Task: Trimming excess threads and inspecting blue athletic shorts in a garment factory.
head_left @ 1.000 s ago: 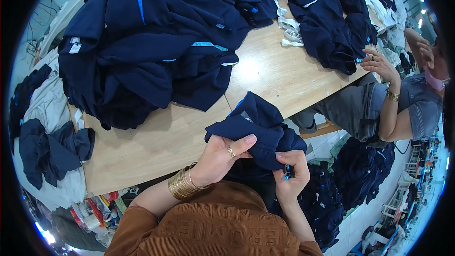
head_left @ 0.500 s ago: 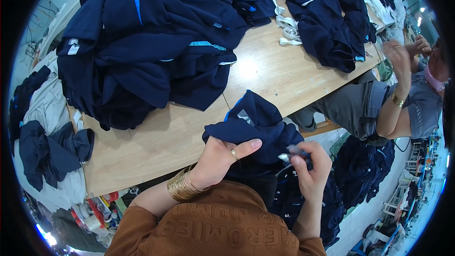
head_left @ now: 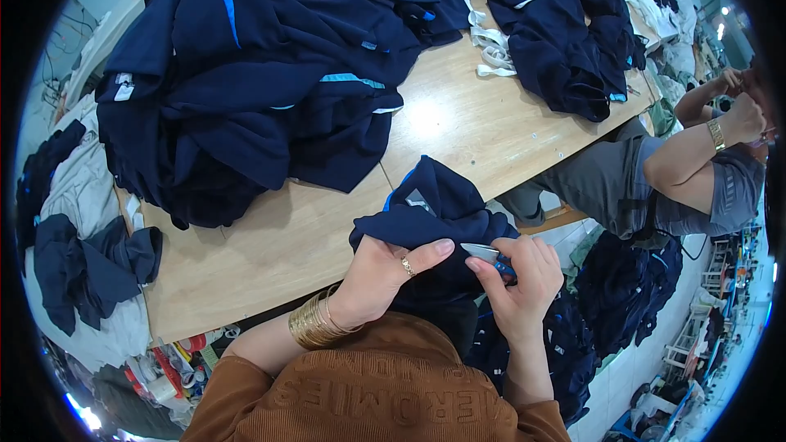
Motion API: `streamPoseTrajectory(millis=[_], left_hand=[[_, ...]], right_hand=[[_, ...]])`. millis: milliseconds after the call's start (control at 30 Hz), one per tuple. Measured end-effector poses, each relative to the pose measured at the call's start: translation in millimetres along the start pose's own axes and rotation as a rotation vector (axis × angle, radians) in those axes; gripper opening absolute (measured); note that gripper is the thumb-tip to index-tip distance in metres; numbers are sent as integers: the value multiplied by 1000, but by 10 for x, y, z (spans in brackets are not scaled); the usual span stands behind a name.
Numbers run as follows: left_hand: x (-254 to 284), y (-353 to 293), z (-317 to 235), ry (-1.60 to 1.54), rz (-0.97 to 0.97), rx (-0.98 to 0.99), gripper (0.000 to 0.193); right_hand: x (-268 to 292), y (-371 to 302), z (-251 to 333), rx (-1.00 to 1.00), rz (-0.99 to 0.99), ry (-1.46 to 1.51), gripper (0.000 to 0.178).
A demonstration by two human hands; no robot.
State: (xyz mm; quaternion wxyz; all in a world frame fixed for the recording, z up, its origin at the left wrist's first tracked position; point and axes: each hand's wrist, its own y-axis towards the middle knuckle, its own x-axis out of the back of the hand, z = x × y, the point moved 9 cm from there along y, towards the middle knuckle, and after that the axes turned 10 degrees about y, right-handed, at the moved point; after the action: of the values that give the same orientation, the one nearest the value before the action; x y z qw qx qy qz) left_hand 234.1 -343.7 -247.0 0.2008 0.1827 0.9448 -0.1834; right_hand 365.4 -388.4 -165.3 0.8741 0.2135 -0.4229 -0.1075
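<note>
A navy garment (head_left: 458, 192) with a bright blue edge and a pale label is bunched over the front edge of the table. My left hand (head_left: 381, 274), with a ring and several gold bangles, pinches its near fold, thumb on top and fingers hidden beneath the cloth. Close by on the right, my right hand (head_left: 524, 278) grips thread snips (head_left: 479, 251) with silver blades and blue handles. Their tips point left toward the fabric by my left thumb; whether they touch it, I cannot tell.
A big heap of navy garments (head_left: 237, 106) covers the left of the wooden table (head_left: 270, 278). More navy garments (head_left: 565, 57) and a white strap (head_left: 494, 53) lie at the far right. A person (head_left: 688, 164) sits at the right edge. Navy clothes (head_left: 630, 295) pile on the floor.
My right hand has brought the snips left and slightly up, nearer the fold at my left thumb. My left hand keeps its hold. The other person's arm has lowered and shifted right.
</note>
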Motion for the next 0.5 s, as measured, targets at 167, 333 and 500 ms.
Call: streamPoseTrajectory(millis=[167,333,500], left_hand=[[-14,-4,20,16,11,28,12],[-6,6,55,0,-1,44,11],[5,8,59,0,2,45,12]], right_hand=[[24,11,23,45,-40,-37,30],[22,19,31,46,-33,-58,29],[15,26,20,32,-24,-37,29]])
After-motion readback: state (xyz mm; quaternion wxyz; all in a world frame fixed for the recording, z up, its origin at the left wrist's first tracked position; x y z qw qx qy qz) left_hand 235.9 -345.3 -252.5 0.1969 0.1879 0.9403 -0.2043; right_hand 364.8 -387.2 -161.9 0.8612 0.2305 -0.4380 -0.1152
